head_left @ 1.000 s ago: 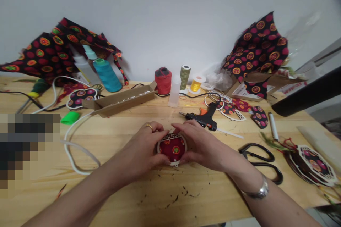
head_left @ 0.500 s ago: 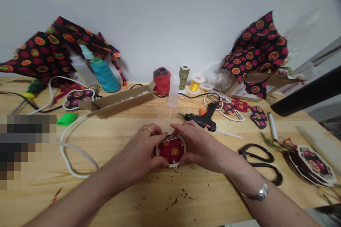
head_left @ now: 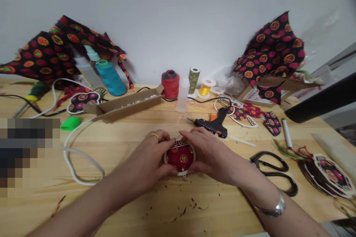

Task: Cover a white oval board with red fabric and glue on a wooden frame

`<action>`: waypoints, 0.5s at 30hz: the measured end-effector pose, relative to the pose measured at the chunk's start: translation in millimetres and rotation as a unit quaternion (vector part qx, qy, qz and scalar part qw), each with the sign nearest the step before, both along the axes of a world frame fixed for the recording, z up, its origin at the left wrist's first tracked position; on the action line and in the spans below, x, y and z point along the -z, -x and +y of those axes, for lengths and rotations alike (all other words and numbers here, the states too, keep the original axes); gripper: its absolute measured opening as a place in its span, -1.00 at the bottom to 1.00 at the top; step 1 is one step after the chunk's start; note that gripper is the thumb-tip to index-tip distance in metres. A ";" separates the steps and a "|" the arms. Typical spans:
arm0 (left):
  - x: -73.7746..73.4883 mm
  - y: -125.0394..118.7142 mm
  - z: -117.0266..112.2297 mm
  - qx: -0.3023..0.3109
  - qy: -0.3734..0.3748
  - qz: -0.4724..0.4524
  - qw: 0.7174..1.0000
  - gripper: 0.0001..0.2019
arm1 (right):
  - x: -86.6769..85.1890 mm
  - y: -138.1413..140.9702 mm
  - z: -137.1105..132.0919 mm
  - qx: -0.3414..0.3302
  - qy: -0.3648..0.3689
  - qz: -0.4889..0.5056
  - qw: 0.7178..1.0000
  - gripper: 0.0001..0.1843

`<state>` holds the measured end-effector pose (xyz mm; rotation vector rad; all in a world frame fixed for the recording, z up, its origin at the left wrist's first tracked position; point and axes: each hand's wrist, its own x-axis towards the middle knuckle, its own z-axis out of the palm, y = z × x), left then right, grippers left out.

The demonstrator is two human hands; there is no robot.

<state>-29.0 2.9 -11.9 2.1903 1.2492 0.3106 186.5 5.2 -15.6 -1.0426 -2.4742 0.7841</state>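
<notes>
Head view: a single forward-and-down look over a pine workbench (head_left: 116, 135), with both forearms reaching in from the bottom edge.

Round piece: a red patterned fabric disc (head_left: 179, 159) set in a white fretwork frame lies at the near middle of the bench, between the hands.

Left hand (head_left: 148, 157): a gold ring (head_left: 154, 136) on one finger; it wraps the disc's left edge.

Right hand (head_left: 211, 154): its fingers cover the disc's right edge; a silver bangle (head_left: 271, 209) sits at the wrist.

Grip: both hands are together, clamped on the disc from opposite sides, fingertips close along its top edge.

Handling: steady, equal pressure from both sides seems best, keeping the frame level and the fabric unwrinkled.

Nearby: a black glue gun (head_left: 211, 126) lies just beyond the right hand, and black-handled scissors (head_left: 274, 172) lie further right. A cardboard tray (head_left: 125, 103) and thread spools (head_left: 170, 84) stand toward the wall.
</notes>
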 end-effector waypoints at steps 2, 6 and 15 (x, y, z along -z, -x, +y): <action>-0.8 -0.4 -1.0 -0.004 0.001 -0.001 1.000 -0.60 | -1.3 0.5 0.0 0.003 0.005 -0.001 1.000 -0.26; 0.2 -1.4 -2.1 -0.020 -0.022 -0.009 1.000 -0.39 | -5.4 2.3 -0.4 0.000 0.026 0.004 1.000 -0.24; 5.6 -1.7 -4.2 -0.021 -0.032 0.004 0.999 -0.22 | -8.1 3.6 0.3 0.005 0.039 0.018 0.999 -0.24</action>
